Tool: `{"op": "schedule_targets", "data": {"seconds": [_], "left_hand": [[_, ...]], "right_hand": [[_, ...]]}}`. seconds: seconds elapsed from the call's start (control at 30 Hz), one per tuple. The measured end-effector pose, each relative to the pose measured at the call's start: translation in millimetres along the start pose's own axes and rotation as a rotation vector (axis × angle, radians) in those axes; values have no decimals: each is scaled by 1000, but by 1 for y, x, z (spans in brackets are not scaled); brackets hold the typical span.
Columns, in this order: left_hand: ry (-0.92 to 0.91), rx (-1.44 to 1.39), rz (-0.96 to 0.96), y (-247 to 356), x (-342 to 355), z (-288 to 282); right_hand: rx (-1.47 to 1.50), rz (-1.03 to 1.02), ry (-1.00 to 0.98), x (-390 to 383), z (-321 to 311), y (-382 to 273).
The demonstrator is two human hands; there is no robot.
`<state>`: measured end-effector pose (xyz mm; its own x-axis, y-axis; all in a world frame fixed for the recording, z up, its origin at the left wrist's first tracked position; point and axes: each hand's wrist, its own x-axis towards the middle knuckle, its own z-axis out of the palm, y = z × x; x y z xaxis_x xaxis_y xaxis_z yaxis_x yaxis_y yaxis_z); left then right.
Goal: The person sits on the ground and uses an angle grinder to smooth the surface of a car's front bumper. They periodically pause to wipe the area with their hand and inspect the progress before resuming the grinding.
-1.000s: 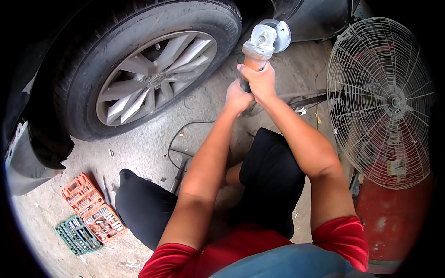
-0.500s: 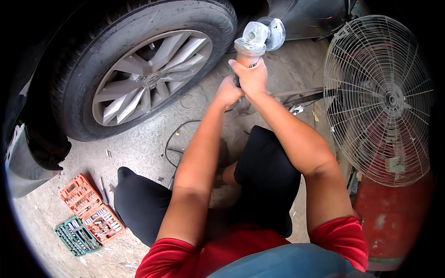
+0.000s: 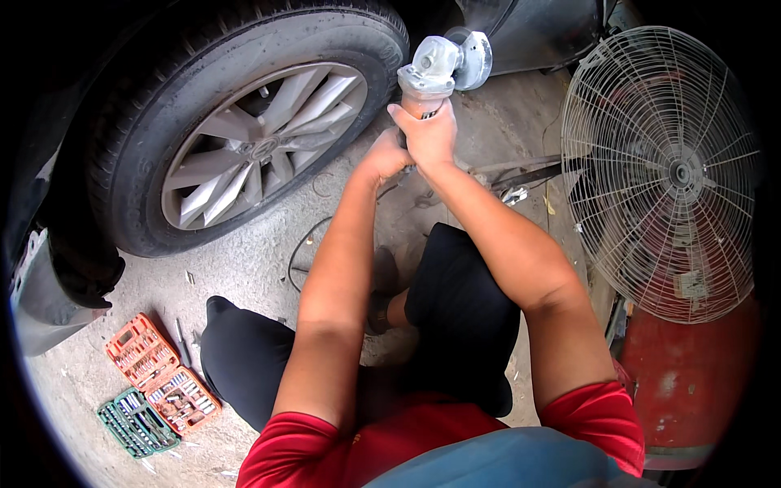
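Both my arms reach forward to an angle grinder (image 3: 425,85) with an orange-pink body, a pale metal head and a round disc (image 3: 473,62) on its right side. My right hand (image 3: 430,134) is wrapped round the body just behind the head, thumb pointing up along it. Lower and to the left, my left hand (image 3: 386,154) is closed round the rear of the grinder, and its fingers are partly hidden. The disc is close to the dark lower panel of a car (image 3: 529,41), just right of the wheel; whether it touches cannot be made out.
A car wheel (image 3: 264,146) stands at the upper left. On the right is a big wire-caged fan (image 3: 682,172) above a red metal thing (image 3: 687,390). Socket sets in orange (image 3: 142,350) and green (image 3: 138,423) cases lie lower left, beside a screwdriver-like tool (image 3: 182,343). A dark cable (image 3: 294,259) crosses the floor.
My hands and the grinder have shifted slightly left in the picture. The view itself has moved a little too. My grip stays the same.
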<state>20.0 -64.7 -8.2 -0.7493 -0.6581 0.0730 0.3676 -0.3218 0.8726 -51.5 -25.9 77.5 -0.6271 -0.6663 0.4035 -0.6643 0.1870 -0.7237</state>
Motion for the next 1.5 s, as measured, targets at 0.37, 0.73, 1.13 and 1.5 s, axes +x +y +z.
{"op": "schedule_targets", "data": {"seconds": [0.37,0.73,1.13,1.5], "left_hand": [[-35,17,-46,-4,0,-6],[-2,-8,-11,-20,0,0],[-18,-16,-19,-20,0,2],[46,8,-73,-28,-11,19]], "right_hand": [[98,-23,-26,4,5,14],[100,48,-49,2,0,22],[26,57,-38,0,-3,12],[105,142,-80,-4,-13,22]]}}
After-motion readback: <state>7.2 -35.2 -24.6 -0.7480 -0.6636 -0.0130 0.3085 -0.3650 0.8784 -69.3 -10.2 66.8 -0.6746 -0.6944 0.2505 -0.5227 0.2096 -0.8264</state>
